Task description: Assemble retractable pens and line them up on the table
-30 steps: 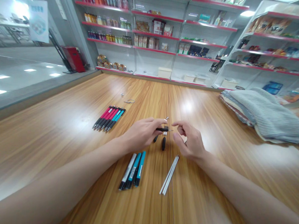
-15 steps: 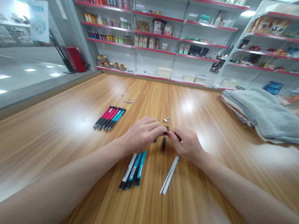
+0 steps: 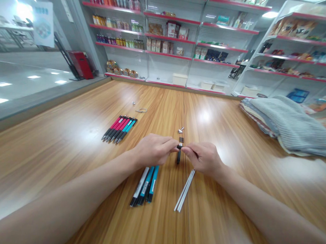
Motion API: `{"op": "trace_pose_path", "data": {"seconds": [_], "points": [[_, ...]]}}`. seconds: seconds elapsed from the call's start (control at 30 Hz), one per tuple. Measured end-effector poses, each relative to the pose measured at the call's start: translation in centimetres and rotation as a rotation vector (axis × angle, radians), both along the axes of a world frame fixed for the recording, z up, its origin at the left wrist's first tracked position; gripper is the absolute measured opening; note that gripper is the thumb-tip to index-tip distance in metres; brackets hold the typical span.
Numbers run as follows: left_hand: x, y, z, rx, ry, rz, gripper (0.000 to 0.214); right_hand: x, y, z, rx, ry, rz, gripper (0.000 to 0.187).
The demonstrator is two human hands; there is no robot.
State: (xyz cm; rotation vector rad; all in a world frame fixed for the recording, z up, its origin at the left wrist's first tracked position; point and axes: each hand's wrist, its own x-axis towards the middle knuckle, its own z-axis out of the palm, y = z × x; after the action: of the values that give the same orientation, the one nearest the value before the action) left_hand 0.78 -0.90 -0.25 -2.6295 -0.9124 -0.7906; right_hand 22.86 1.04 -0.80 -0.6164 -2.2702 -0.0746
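Note:
My left hand (image 3: 157, 149) and my right hand (image 3: 205, 156) meet over the table. Between their fingertips is a small black pen part (image 3: 180, 147), mostly covered by the fingers; both hands are closed on it. Just below it a black pen grip (image 3: 178, 158) lies on the wood. Beyond the fingers are small black pieces (image 3: 181, 139) and small silver pen tips (image 3: 181, 130). Nearer to me lie blue and white pen barrels (image 3: 147, 185) with black ends, below my left hand. White ink refills (image 3: 185, 191) lie side by side below my right hand.
A row of pink and blue pens (image 3: 119, 129) lies to the left on the wooden table (image 3: 66, 160). Behind it are a thin grey loop (image 3: 141, 110) and a tiny bit (image 3: 133, 103). Folded cloths (image 3: 292, 124) sit at the right. Stocked shelves (image 3: 171, 36) stand beyond the table.
Both hands have come slightly down toward me, still pinching the black part. More of the small black pieces beyond the fingers now shows.

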Motion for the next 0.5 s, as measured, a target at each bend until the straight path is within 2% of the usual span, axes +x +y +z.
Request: {"op": "trace_pose_path", "data": {"seconds": [0.2,0.4,0.5], "points": [[-0.22,0.26,-0.04,-0.054,0.028,-0.063,0.019,0.56,-0.14,0.08,0.003,-0.064,0.039,0.017],[-0.09,0.03,-0.01,-0.021,0.072,-0.046,0.020,0.63,-0.33,0.07,-0.055,-0.108,0.020,0.026],[-0.02,0.03,-0.01,-0.025,0.076,-0.044,0.021,0.63,-0.46,0.02,-0.064,-0.102,0.017,0.024]]}}
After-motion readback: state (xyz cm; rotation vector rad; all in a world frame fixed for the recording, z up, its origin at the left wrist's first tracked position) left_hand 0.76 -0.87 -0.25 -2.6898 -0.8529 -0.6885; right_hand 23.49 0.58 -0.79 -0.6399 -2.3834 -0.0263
